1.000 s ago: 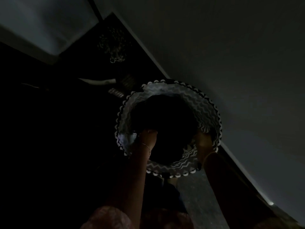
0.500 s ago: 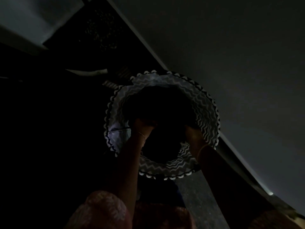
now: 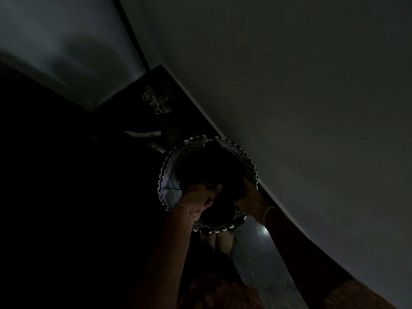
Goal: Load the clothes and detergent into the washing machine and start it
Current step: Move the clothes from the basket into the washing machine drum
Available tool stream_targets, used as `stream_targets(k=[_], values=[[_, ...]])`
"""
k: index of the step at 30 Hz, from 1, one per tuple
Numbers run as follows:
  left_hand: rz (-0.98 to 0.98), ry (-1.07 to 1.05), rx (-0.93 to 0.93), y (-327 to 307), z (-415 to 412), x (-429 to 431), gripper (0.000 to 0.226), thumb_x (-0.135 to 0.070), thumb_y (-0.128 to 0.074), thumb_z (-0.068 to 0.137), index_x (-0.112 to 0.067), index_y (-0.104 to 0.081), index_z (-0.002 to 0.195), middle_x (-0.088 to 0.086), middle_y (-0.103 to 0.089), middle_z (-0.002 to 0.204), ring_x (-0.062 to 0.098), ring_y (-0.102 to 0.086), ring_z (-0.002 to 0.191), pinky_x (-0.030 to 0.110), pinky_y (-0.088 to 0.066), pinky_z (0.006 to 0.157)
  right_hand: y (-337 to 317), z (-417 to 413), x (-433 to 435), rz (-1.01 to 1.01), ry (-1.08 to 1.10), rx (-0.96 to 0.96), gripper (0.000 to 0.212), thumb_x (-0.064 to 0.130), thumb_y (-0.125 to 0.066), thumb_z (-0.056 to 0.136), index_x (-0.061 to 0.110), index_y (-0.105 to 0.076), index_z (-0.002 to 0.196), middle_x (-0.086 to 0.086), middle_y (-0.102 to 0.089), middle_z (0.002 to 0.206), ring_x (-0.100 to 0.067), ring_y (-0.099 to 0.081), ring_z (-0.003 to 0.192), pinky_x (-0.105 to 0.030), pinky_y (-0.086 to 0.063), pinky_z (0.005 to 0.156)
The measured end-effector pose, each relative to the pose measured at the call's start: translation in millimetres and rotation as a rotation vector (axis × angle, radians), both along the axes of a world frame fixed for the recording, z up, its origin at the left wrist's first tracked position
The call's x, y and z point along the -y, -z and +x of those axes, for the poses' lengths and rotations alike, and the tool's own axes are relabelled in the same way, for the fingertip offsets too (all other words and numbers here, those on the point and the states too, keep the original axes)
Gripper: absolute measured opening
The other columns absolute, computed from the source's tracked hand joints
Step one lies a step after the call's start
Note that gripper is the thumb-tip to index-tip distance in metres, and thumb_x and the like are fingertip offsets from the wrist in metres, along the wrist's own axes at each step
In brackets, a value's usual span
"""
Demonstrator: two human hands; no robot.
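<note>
In the dim room, the left hand (image 3: pixel 197 200) and the right hand (image 3: pixel 250 200) both grab dark clothes (image 3: pixel 211 170) inside the round zigzag-patterned basket (image 3: pixel 249 166).

Dark floor (image 3: pixel 256 259), zigzag-rimmed basket (image 3: pixel 249 166) seemingly standing on it

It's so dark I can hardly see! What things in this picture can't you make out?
All in the head view:
- Dark clothes inside the round basket with the zigzag black-and-white rim: too dim to tell how many or what kind.
- Left hand and right hand: fingers sink into the dark pile, so the grip is unclear.
- Left side: blackness hides everything.
- No washing machine or detergent can be made out.
</note>
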State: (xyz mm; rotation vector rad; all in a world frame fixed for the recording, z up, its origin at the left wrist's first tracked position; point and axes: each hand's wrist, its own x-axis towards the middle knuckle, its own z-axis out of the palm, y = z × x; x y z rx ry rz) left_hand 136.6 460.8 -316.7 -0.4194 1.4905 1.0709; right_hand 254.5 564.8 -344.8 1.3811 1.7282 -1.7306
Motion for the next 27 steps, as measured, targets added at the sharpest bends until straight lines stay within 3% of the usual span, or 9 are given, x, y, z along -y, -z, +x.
stream_targets(k=[4, 7, 8, 10, 13, 17, 19, 23, 27], values=[[0.131, 0.022, -0.05, -66, 1, 5, 0.012, -0.005, -0.062, 0.089, -0.015, -0.066, 0.084, -0.011, -0.071, 0.071, 0.006, -0.059, 0.076, 0.021, -0.044, 0.068, -53, 7, 6, -0.005, -0.164, 0.07, 0.107, 0.013, -0.08, 0.069, 0.019, -0.012, 0.151, -0.012, -0.024, 0.154, -0.032, -0.029, 0.14, -0.045, -0.03, 0.114], [0.204, 0.041, -0.105, -114, 2, 7, 0.012, -0.003, -0.061, 0.089, -0.012, -0.067, 0.084, -0.009, -0.072, 0.067, 0.001, -0.066, 0.064, 0.016, -0.052, 0.061, -46, 15, 10, -0.005, -0.171, -0.018, 0.15, 0.058, -0.089, 0.021, 0.022, -0.019, 0.148, -0.009, -0.032, 0.152, -0.029, -0.036, 0.138, -0.047, -0.036, 0.111], [0.227, 0.038, -0.119, -131, 3, 7, 0.013, -0.001, -0.059, 0.09, -0.011, -0.066, 0.084, -0.008, -0.071, 0.064, -0.001, -0.065, 0.058, 0.013, -0.052, 0.056, -47, 16, 11, 0.0, -0.168, -0.059, 0.153, 0.063, -0.087, 0.016, 0.022, -0.021, 0.147, -0.008, -0.035, 0.15, -0.026, -0.038, 0.137, -0.047, -0.037, 0.11], [0.266, 0.024, -0.134, -162, 2, 7, 0.017, 0.0, -0.057, 0.091, -0.011, -0.065, 0.081, -0.009, -0.065, 0.056, -0.003, -0.055, 0.046, 0.009, -0.043, 0.044, -72, 9, 12, 0.071, -0.158, -0.172, 0.139, 0.05, -0.093, 0.027, 0.017, -0.029, 0.146, -0.005, -0.042, 0.146, -0.021, -0.043, 0.134, -0.044, -0.038, 0.11], [0.312, -0.036, -0.123, -204, -2, 10, 0.014, -0.004, -0.061, 0.089, -0.013, -0.068, 0.08, -0.008, -0.064, 0.063, -0.002, -0.051, 0.052, 0.008, -0.04, 0.046, -143, -8, 19, 0.223, -0.163, -0.275, 0.119, 0.045, -0.091, 0.04, 0.018, -0.038, 0.143, 0.0, -0.045, 0.144, -0.015, -0.042, 0.133, -0.039, -0.034, 0.113], [0.393, -0.118, -0.13, -255, -9, 11, 0.013, -0.005, -0.067, 0.083, -0.015, -0.07, 0.075, -0.008, -0.063, 0.066, -0.001, -0.05, 0.053, 0.01, -0.043, 0.046, -181, -20, 20, 0.312, -0.169, -0.358, 0.094, 0.03, -0.092, 0.052, 0.017, -0.05, 0.135, 0.003, -0.056, 0.133, -0.008, -0.05, 0.121, -0.015, -0.039, 0.1], [0.425, -0.146, -0.136, -276, -11, 11, 0.012, -0.005, -0.07, 0.081, -0.015, -0.069, 0.073, -0.008, -0.062, 0.065, -0.001, -0.051, 0.05, 0.01, -0.043, 0.044, -194, -24, 20, 0.338, -0.144, -0.379, 0.091, 0.036, -0.092, 0.049, 0.016, -0.053, 0.13, 0.001, -0.06, 0.128, -0.01, -0.056, 0.117, -0.02, -0.045, 0.098], [0.482, -0.206, -0.117, -316, -18, 12, 0.006, -0.007, -0.072, 0.078, -0.012, -0.07, 0.076, -0.005, -0.065, 0.073, 0.001, -0.051, 0.055, 0.011, -0.046, 0.045, -217, -26, 21, 0.305, 0.01, -0.432, 0.063, 0.004, -0.083, 0.066, 0.011, -0.056, 0.123, 0.002, -0.064, 0.113, -0.004, -0.064, 0.1, -0.023, -0.051, 0.091], [0.545, -0.28, -0.117, -348, -29, 13, 0.003, -0.007, -0.071, 0.08, -0.009, -0.069, 0.082, -0.002, -0.064, 0.076, 0.003, -0.051, 0.059, 0.011, -0.048, 0.045, -249, -31, 23, 0.366, 0.075, -0.522, 0.055, 0.006, -0.074, 0.078, 0.009, -0.053, 0.129, -0.005, -0.063, 0.122, -0.02, -0.061, 0.112, -0.033, -0.048, 0.1]])
